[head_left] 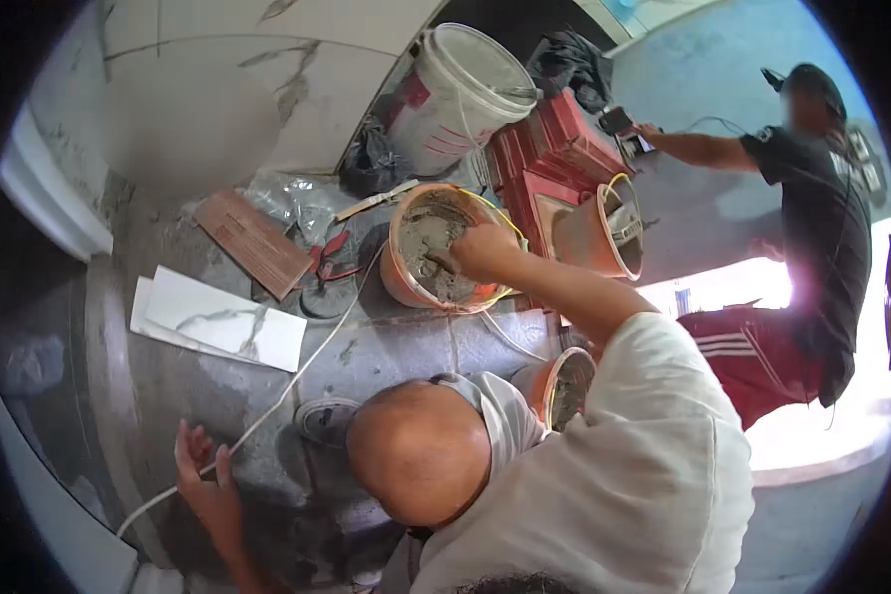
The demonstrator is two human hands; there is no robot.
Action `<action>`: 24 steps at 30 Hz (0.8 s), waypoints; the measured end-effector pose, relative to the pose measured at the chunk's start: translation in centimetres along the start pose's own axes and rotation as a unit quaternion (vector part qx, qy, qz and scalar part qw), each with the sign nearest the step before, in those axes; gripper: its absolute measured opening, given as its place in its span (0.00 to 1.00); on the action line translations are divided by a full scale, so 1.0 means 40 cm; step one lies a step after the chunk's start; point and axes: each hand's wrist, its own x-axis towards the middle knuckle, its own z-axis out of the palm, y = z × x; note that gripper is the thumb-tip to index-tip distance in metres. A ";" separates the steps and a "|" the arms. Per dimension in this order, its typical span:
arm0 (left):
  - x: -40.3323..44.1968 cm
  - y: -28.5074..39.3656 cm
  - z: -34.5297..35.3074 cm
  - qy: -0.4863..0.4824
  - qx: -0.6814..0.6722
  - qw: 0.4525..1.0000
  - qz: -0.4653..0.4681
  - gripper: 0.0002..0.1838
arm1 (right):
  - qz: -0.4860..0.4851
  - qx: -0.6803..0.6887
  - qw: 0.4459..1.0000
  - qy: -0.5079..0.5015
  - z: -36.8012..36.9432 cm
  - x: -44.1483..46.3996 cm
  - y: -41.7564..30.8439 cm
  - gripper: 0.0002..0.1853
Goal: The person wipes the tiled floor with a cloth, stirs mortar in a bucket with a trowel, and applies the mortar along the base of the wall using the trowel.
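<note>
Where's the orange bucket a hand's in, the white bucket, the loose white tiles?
Orange bucket [397, 282], head view: outer wall.
White bucket [440, 114], head view: side wall.
White tiles [213, 312], head view: top tile.

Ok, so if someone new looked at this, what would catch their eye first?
Probably the bent head in the lower middle, beside a pale shirt whose arm reaches a hand into an orange bucket of grey mix near the centre. Next might come the white glare at the right, by a person in a dark shirt, then the marbled tile pieces at left.
</note>
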 end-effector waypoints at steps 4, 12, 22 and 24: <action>0.022 -0.018 -0.033 0.029 -0.014 0.999 -0.022 0.30 | -0.009 -0.017 1.000 -0.002 -0.104 -0.064 0.003 0.11; 0.003 0.134 -0.246 -0.086 0.076 0.985 -0.126 0.30 | -0.025 0.112 0.990 -0.083 0.004 0.047 -0.033 0.22; -0.406 0.456 -0.500 -0.144 0.279 0.925 -0.214 0.27 | -0.053 0.401 0.906 -0.125 -0.276 -0.668 0.107 0.40; -0.458 0.531 -0.538 -0.195 0.283 0.916 -0.207 0.27 | -0.036 0.481 0.857 -0.181 -0.068 -0.812 0.141 0.36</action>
